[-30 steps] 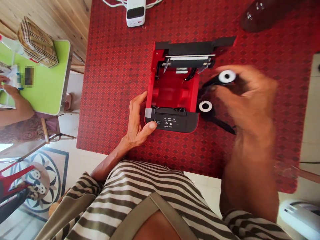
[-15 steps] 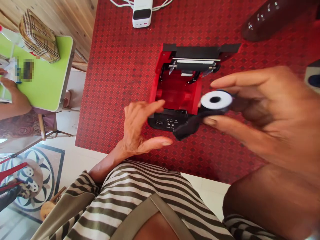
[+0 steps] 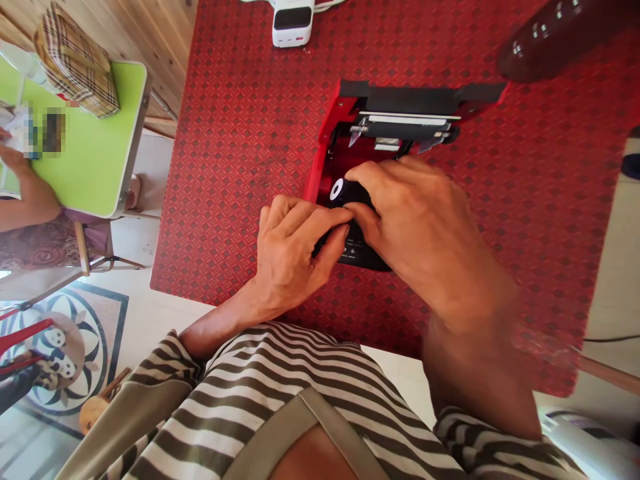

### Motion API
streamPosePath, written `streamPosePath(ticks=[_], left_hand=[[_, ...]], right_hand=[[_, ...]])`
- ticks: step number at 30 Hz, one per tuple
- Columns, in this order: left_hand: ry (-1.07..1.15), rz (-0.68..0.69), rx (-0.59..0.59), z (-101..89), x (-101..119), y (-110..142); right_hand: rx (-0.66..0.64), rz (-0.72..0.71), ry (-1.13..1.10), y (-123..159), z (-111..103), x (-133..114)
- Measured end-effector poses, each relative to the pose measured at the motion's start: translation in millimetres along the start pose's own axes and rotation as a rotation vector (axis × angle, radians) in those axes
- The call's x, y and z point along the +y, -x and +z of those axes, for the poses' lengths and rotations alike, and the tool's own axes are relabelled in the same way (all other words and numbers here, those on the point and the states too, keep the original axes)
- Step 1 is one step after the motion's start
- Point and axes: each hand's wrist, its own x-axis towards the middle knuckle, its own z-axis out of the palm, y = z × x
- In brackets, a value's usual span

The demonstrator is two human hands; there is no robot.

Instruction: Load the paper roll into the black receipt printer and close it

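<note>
R hand [image 3: 423, 233], roll [image 3: 337, 189] nr case edge [image 3: 315, 179]

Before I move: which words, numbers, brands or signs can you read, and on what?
Nothing is readable.
Red-and-black printer, front panel: pale print and icons, too small, partly hidden by the hands.
White power bank: tiny marks on its end, too small.

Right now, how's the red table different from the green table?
The red table has a patterned surface, while the green table is plain with a greyish edge. The red table bears an open red and black machine; the green table bears a plaid bag. The red table lies right under your hands, the green table off to your left.
</note>
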Motion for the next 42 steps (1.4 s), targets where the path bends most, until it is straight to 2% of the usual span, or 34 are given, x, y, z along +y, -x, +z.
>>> streamPosePath(ticks=[5,10,14,20,25,29,33,35,39,42], left_hand=[[-0.204,-0.001,-0.117,-2.3,-1.7,-5.3],[-0.213,-0.028,-0.187,-12.6,-5.0,-7.2],[-0.214,-0.014,-0.269,-16.3,-14.2,-11.4],[-0.140,-0.012,-0.367,-7.5,-31.2,-17.4],[-0.132,0.003,-0.395,-9.0,-33.9,-21.7],[-0.131,0.022,-0.394,-8.8,-35.0,-21.8],[-0.117,0.074,-0.348,-4.3,-39.6,-22.0],[-0.123,0.102,-0.344,-4.5,-41.0,-23.7],[-0.124,0.104,-0.413,-11.4,-40.8,-29.0],[-0.116,0.090,-0.434,-14.8,-40.6,-31.1]], right_hand=[[-0.002,-0.105,-0.010,-19.6,14.7,12.4],[-0.017,-0.090,0.024,-25.8,27.0,19.5],[-0.085,-0.098,0.051,-28.4,23.2,20.0],[-0.158,-0.087,0.135,-32.2,10.7,8.1],[-0.156,-0.068,0.113,-34.9,4.5,-1.3],[-0.142,-0.027,0.127,-33.7,14.8,0.1],[-0.020,-0.107,0.074,-27.5,22.9,13.4],[-0.021,-0.167,0.010,-23.6,17.0,20.7],[-0.197,-0.293,-0.082,-18.1,-6.7,25.6],[-0.254,-0.302,-0.093,-16.7,-18.3,19.7]])
